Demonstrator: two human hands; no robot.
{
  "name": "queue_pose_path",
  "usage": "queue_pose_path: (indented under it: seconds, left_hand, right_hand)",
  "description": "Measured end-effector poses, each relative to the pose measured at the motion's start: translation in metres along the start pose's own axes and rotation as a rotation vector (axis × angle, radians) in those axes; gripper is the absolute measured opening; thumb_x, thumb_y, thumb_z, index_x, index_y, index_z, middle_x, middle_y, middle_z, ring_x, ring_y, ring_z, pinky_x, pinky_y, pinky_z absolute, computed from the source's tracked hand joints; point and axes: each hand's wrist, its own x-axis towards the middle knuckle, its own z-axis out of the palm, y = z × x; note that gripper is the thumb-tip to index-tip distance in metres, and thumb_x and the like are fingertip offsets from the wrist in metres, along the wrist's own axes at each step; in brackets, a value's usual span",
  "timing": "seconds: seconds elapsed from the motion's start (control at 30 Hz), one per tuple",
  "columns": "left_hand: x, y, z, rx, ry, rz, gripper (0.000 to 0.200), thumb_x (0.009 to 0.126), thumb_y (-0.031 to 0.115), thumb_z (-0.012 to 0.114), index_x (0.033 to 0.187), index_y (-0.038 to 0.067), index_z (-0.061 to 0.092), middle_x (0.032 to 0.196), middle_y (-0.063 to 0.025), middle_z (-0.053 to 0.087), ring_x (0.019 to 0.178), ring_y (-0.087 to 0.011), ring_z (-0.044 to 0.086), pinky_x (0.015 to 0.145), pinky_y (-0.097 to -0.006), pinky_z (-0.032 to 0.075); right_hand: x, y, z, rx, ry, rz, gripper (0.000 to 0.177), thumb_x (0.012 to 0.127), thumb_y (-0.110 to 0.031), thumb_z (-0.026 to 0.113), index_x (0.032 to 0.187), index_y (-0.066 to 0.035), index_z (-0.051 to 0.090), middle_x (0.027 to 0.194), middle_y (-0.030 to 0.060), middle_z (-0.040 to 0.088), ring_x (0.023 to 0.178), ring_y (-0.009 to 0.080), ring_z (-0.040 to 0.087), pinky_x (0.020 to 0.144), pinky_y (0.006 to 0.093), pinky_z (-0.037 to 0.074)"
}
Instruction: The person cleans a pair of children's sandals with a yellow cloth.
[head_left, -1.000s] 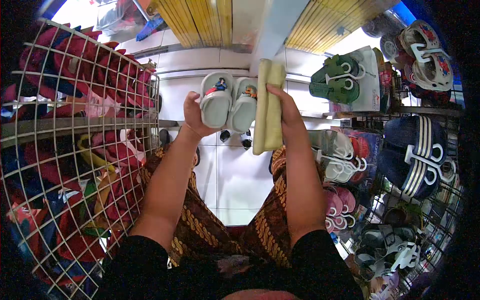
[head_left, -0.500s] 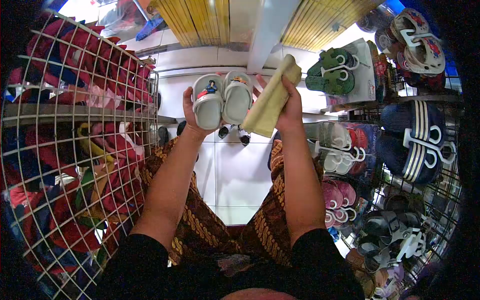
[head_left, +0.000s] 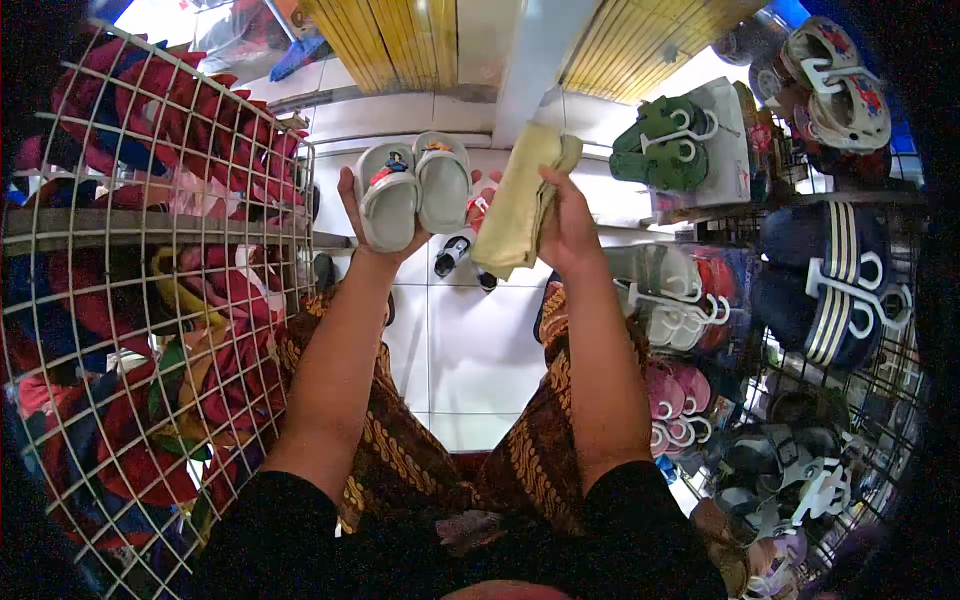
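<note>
My left hand (head_left: 382, 258) is wrapped around a pair of light grey children's clogs (head_left: 390, 218), held side by side with their open tops toward me. Small cartoon figures decorate their front straps. In my right hand (head_left: 570, 228) is a folded pale yellow cloth (head_left: 512, 205), pinched along its right side. The cloth hangs just right of the clogs, apart from them. Below and between my hands, small black-and-white shoes (head_left: 452, 256) show on the floor, partly covered by the cloth.
At left stands a wire grid rack (head_left: 170, 225) with red and blue fabric goods behind it. Green sandals (head_left: 665, 145), navy striped slides (head_left: 835, 280) and other footwear hang at right. White floor tiles (head_left: 480, 350) lie between my legs. A blue broom head (head_left: 298, 58) is at the back.
The clogs have moved left and slightly up, and tilted. My right hand and the cloth have shifted left; the cloth is now more upright. More of the floor shoes shows between them.
</note>
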Motion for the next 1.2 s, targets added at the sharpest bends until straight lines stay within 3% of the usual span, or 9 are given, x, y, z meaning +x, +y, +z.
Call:
queue_pose_path:
  seconds: [0.03,0.13,0.3,0.4,0.57,0.67,0.93,1.07,1.2]
  left_hand:
    - [-0.001,0.001,-0.002,-0.13,0.006,0.01,0.111,0.067,0.082,0.053,0.146,0.007,0.035,0.148,-0.0177,0.039,0.136,-0.0456,0.034,0.113,-0.0631,0.023]
    - [0.005,0.005,0.002,0.25,0.12,0.11,0.113,0.066,0.083,0.054,0.146,0.006,0.035,0.147,-0.0177,0.039,0.136,-0.0473,0.033,0.114,-0.0605,0.024]
    - [0.01,0.014,-0.003,0.074,0.102,0.114,0.111,0.066,0.083,0.054,0.143,0.005,0.039,0.144,-0.018,0.042,0.134,-0.0464,0.036,0.11,-0.0671,0.024]
    - [0.011,0.02,-0.009,0.12,0.14,0.149,0.102,0.07,0.081,0.05,0.141,0.009,0.042,0.14,-0.0165,0.047,0.129,-0.0455,0.043,0.107,-0.0682,0.028]
    - [0.02,0.031,-0.023,0.059,0.292,0.331,0.088,0.076,0.077,0.047,0.139,0.015,0.048,0.135,-0.011,0.053,0.125,-0.0348,0.05,0.106,-0.0583,0.035]
    - [0.024,0.034,-0.017,0.14,0.258,0.292,0.083,0.079,0.074,0.047,0.136,0.014,0.05,0.132,-0.0082,0.056,0.123,-0.0297,0.052,0.105,-0.0522,0.039]
    - [0.039,0.038,-0.017,0.18,0.223,0.254,0.076,0.081,0.068,0.048,0.132,0.012,0.054,0.13,-0.0083,0.058,0.122,-0.031,0.053,0.104,-0.049,0.041]
    - [0.041,0.043,-0.028,0.198,0.232,0.237,0.077,0.081,0.069,0.048,0.13,0.01,0.056,0.129,-0.0087,0.059,0.12,-0.0313,0.054,0.103,-0.0495,0.042]
    - [0.045,0.047,-0.034,0.161,0.281,0.255,0.079,0.081,0.07,0.045,0.132,0.01,0.055,0.129,-0.0092,0.059,0.119,-0.0324,0.055,0.102,-0.0505,0.042]
  right_hand:
    - [0.003,0.002,-0.003,-0.013,-0.016,0.009,0.051,0.096,-0.034,0.048,0.134,-0.001,0.041,0.12,0.0202,0.061,0.111,0.0388,0.06,0.097,0.0521,0.048]
    - [0.011,0.0,-0.007,-0.046,-0.045,0.04,0.052,0.094,-0.031,0.052,0.134,0.0,0.042,0.121,0.0203,0.06,0.106,0.0378,0.063,0.09,0.0483,0.054]
    - [0.015,0.001,0.004,-0.056,-0.026,0.059,0.062,0.09,-0.022,0.058,0.144,-0.012,0.028,0.12,0.0219,0.059,0.101,0.0379,0.065,0.082,0.0463,0.057]
    - [0.012,0.003,0.014,-0.375,-0.039,-0.04,0.074,0.087,-0.014,0.06,0.147,-0.017,0.018,0.118,0.0214,0.058,0.1,0.0358,0.065,0.077,0.0456,0.058]
    - [0.007,0.003,0.02,-1.0,-0.163,-0.107,0.073,0.077,-0.007,0.07,0.143,-0.012,0.04,0.129,0.0168,0.055,0.114,0.0277,0.058,0.096,0.0368,0.048]
    - [0.018,0.014,0.01,-1.276,-0.276,-0.254,0.068,0.074,0.0,0.069,0.138,-0.009,0.047,0.129,0.0101,0.056,0.116,0.0212,0.057,0.097,0.0324,0.047]
    - [0.029,0.007,0.031,-1.478,-0.107,-0.427,0.068,0.071,-0.003,0.069,0.137,-0.01,0.053,0.12,0.0131,0.059,0.11,0.0237,0.059,0.096,0.0342,0.046]
    - [0.036,0.004,0.026,-1.401,-0.165,-0.25,0.066,0.075,-0.015,0.067,0.139,-0.013,0.05,0.12,0.0181,0.059,0.106,0.0295,0.061,0.097,0.036,0.046]
    - [0.03,-0.01,0.029,-1.207,-0.153,0.084,0.063,0.08,-0.016,0.064,0.141,-0.012,0.047,0.113,0.0148,0.062,0.097,0.024,0.063,0.088,0.0334,0.05]
